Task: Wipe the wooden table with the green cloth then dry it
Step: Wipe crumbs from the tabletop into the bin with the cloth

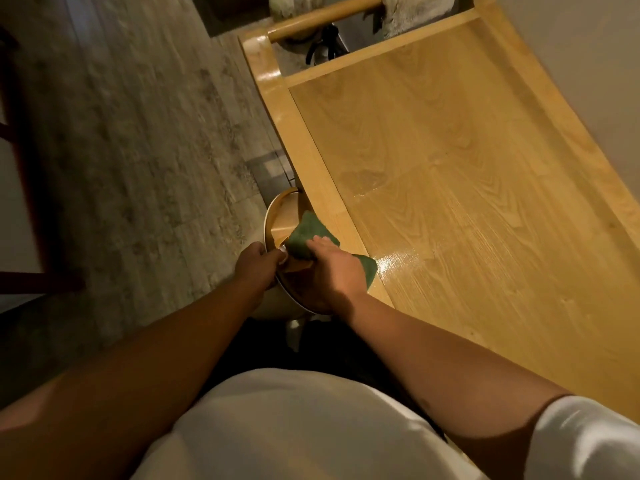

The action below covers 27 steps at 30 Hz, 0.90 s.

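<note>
The long wooden table (467, 209) runs from near right to far centre, with a glossy wet patch close to my hands. A folded green cloth (310, 233) lies over the table's left edge, partly hanging above a round metal bowl (277, 216). My right hand (334, 268) presses flat on the cloth, fingers spread over it. My left hand (258, 268) grips the bowl's near rim, holding it just below the table edge. The bowl's inside reflects the table wood; I cannot tell what it holds.
A wooden rail (322, 15) with grey towels (412, 12) hanging on it crosses the table's far end. Grey tiled floor (138, 150) spreads out on the left, with dark red furniture legs (24, 168) at the far left edge. A pale wall (588, 64) borders the table's right side.
</note>
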Available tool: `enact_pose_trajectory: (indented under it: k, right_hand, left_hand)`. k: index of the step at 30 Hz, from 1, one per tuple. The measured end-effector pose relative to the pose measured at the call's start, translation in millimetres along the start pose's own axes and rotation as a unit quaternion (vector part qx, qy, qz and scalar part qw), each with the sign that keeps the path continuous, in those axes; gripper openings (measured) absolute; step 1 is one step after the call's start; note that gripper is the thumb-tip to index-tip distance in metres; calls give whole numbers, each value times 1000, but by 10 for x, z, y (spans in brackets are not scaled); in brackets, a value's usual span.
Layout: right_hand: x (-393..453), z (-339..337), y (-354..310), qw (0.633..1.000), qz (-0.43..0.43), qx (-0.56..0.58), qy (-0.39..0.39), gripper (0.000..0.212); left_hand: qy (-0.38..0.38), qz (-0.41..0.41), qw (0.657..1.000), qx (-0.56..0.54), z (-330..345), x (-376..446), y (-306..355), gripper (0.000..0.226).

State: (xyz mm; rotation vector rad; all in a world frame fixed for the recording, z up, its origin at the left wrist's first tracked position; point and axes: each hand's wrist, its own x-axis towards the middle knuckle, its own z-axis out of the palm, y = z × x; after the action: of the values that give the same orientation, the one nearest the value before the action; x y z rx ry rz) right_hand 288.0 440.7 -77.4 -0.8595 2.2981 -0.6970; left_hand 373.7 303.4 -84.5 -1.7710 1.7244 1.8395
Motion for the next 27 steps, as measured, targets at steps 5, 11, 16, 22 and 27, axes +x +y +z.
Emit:
enact_pose_trajectory:
  k: [5,11,16,22,27]
  right_hand:
    - [-32,147,-145,996,56,-24,-59,24]
    - [-24,46,-136,984,114,137,-28,36]
    - [112,-176,-174,947,184,265,-1,29]
    - [223,-845,-175,840,233,487,61,27]
    - [415,-1640,-65,816,222,510,160,25]
  left_hand:
    - [7,-10,1000,4,-23,7,-56,16]
    - [14,-3,1000,-12,-117,20,-47,12]
    - [11,-2,1000,-27,-156,21,-34,12]
    - [3,-10,999,-38,-229,65,25,23]
    - [1,5,1000,-29,-221,77,102,26]
